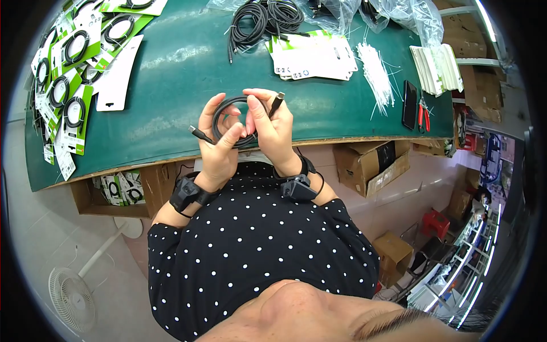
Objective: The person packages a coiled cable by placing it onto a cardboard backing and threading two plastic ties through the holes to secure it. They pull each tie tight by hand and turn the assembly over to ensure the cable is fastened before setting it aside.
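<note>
A smooth, dark green tabletop [165, 80] spans the upper half of the frame, with a grey floor [51, 233] and a round white fan [71, 299] at lower left. Near the centre is a black cable wound into a loose ring [216, 121], its slim plug ends [200, 134] jutting out to either side (one has a bright metal tip). The left hand [219, 154] and right hand [276, 128] pinch the coil between thumbs and fingers, close to the tabletop's front edge. Bare green separates them from the green-and-white carded cables [73, 48] at upper left; rightward, more bare surface reaches the thin white plastic ties [375, 77], black phone [409, 105] and red-handled pliers [423, 117].
</note>
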{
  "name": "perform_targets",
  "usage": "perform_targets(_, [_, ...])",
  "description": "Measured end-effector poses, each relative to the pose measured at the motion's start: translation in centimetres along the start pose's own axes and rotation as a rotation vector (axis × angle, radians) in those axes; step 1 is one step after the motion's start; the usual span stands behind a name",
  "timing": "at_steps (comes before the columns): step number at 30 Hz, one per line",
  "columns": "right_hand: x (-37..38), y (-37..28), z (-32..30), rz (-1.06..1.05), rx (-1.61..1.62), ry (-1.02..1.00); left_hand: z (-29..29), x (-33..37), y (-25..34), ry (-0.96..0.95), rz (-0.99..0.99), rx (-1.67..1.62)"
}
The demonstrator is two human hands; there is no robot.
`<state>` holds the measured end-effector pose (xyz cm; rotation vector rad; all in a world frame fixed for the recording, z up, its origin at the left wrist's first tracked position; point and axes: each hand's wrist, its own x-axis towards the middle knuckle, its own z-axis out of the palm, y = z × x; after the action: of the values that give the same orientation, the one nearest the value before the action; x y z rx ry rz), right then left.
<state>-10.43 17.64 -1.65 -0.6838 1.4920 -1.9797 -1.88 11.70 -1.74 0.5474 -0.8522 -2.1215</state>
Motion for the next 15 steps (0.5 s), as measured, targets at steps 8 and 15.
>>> perform_targets(8, [-0.2,0.4,-1.1,0.025,0.047,-0.121,-3.1,1.4,1.6,-0.242,-0.110,0.127])
perform_targets(15, [-0.5,-1.0,-1.9,0.140,0.010,-0.253,-3.0,1.4,3.7,-0.205,-0.311,0.152])
